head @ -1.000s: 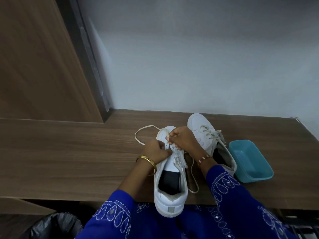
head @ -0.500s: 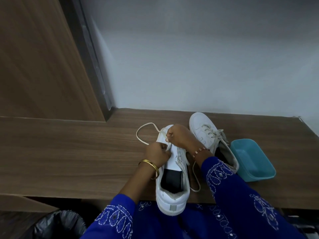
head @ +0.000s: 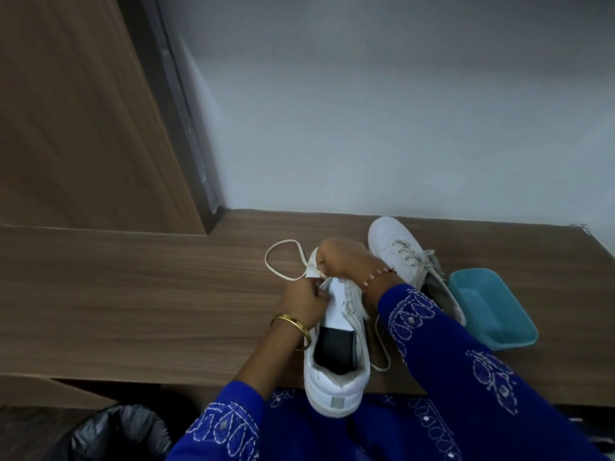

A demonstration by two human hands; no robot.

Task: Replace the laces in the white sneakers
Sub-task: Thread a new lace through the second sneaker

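Two white sneakers sit on a wooden desk (head: 139,294). The near sneaker (head: 336,371) overhangs its front edge; the left hand (head: 304,302) and right hand (head: 342,261) each pinch its lace (head: 283,257). The laced second sneaker (head: 404,254) touches one teal tub (head: 492,311). One black-lined bin (head: 116,434) stands below.

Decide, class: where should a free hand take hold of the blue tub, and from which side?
Grip the tub's long right rim, coming from the right. It is an open, shallow tub with a raised rim, so fingers can hook over the edge. Its left side sits close against the far sneaker and the sleeve, leaving little room there.
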